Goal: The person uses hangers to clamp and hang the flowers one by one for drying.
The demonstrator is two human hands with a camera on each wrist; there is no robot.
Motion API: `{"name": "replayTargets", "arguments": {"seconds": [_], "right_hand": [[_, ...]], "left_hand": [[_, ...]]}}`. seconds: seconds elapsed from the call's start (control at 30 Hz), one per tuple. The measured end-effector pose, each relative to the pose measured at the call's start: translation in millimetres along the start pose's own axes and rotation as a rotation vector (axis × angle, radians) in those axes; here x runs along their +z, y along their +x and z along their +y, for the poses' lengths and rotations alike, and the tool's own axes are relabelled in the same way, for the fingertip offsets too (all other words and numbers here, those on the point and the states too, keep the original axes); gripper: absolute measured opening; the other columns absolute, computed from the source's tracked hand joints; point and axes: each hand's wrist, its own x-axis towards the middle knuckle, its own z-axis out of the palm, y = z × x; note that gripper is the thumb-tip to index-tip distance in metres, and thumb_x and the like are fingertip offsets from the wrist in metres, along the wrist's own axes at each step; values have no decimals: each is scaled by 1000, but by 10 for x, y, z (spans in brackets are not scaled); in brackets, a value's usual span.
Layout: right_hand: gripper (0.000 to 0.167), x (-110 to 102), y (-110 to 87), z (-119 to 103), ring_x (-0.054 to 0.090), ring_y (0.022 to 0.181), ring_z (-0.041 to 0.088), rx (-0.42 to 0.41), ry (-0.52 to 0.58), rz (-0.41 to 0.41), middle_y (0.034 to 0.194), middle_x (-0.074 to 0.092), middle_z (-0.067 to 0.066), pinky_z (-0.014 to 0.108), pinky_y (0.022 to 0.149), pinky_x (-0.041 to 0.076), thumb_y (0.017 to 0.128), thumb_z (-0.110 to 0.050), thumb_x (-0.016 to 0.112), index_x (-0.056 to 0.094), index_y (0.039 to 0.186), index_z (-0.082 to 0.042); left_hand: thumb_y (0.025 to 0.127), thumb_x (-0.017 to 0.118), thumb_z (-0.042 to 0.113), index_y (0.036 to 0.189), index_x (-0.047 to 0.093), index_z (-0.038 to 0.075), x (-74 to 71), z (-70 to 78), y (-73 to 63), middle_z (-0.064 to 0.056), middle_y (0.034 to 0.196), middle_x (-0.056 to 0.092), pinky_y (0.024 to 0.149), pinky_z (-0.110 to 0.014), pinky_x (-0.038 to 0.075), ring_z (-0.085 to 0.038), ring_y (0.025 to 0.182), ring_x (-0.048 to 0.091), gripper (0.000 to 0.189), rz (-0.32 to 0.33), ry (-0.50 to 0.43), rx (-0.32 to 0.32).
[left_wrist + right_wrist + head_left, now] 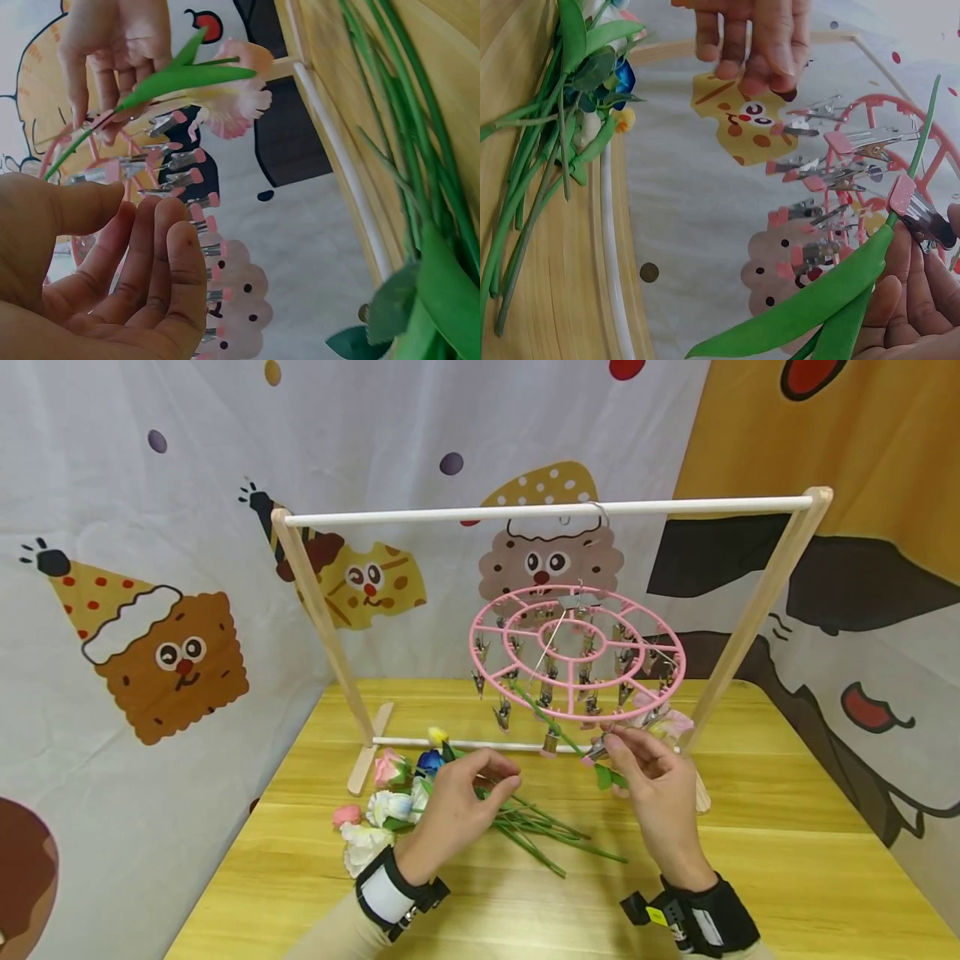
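Observation:
My right hand (660,785) pinches a metal clip (924,217) with pink tips, at the near edge of a round pink clip hanger (570,717). Between the clip's tips runs the green stem of an artificial flower (232,112); its long leaves (802,296) point down, and its pale pink bloom shows beyond them in the left wrist view. To the left, my left hand (465,793) hovers in front of the hanger, fingers loosely curled with nothing between them. Several more clips (502,715) dangle from the hanger's rings.
A wooden stand with a white top bar (450,513) carries the hanger by a hook. Several loose artificial flowers (386,807) lie on the wooden table (300,877) at left, their green stems (555,835) reaching right below my hands. A lower white bar (480,745) crosses behind them.

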Motion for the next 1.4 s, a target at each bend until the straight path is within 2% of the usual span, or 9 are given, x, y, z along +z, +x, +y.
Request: {"name": "replayTargets", "arguments": {"seconds": [0.2, 0.5, 0.6, 0.8, 0.93, 1.17, 1.4], "right_hand": [[29, -51, 36, 1, 80, 97, 7, 42, 30, 14, 115, 88, -12, 20, 66, 65, 116, -16, 75, 79, 141, -2], [33, -126, 96, 65, 78, 90, 5, 36, -36, 33, 116, 89, -10, 20, 61, 63, 117, -24, 75, 79, 141, -2], [33, -161, 121, 92, 79, 90, 5, 41, -15, 35, 119, 90, -7, 20, 60, 61, 117, -23, 75, 79, 142, -2], [32, -237, 183, 137, 77, 92, 5, 67, 21, 70, 113, 88, -13, 18, 64, 61, 116, -20, 77, 79, 142, -2], [34, -284, 233, 165, 77, 95, 4, 77, 30, 102, 111, 86, -16, 16, 67, 61, 115, -17, 77, 78, 144, 1], [35, -375, 322, 210, 78, 104, 2, 54, -30, 130, 114, 85, -20, 11, 90, 60, 116, -20, 77, 79, 144, 0], [33, -447, 386, 248, 78, 102, 1, 29, -65, 162, 113, 85, -21, 10, 85, 61, 116, -23, 77, 81, 141, -1]], "left_hand": [[110, 84, 13, 120, 82, 17, -36, -70, -49, 2, 112, 86, 88, -28, 71, -13, 100, 82, 11, -29, 14, -12], [111, 83, 14, 119, 82, 18, -77, -152, -119, 2, 111, 86, 87, -27, 71, -13, 96, 82, 10, -56, 3, -43], [110, 83, 13, 119, 82, 16, -87, -188, -137, 1, 111, 87, 87, -27, 71, -13, 95, 83, 9, -62, 18, -36], [111, 82, 14, 118, 83, 17, -107, -266, -166, 2, 109, 86, 86, -27, 71, -14, 96, 82, 7, -83, 53, -45], [112, 82, 15, 118, 83, 17, -118, -311, -183, 3, 107, 85, 85, -25, 70, -13, 95, 81, 6, -95, 90, -53], [108, 85, 9, 113, 83, 18, -125, -388, -203, 2, 105, 85, 84, -31, 71, -14, 94, 81, 10, -98, 174, -43], [106, 87, 10, 111, 83, 14, -117, -478, -231, 2, 105, 84, 82, -29, 69, -12, 93, 80, 8, -117, 317, -15]]}}
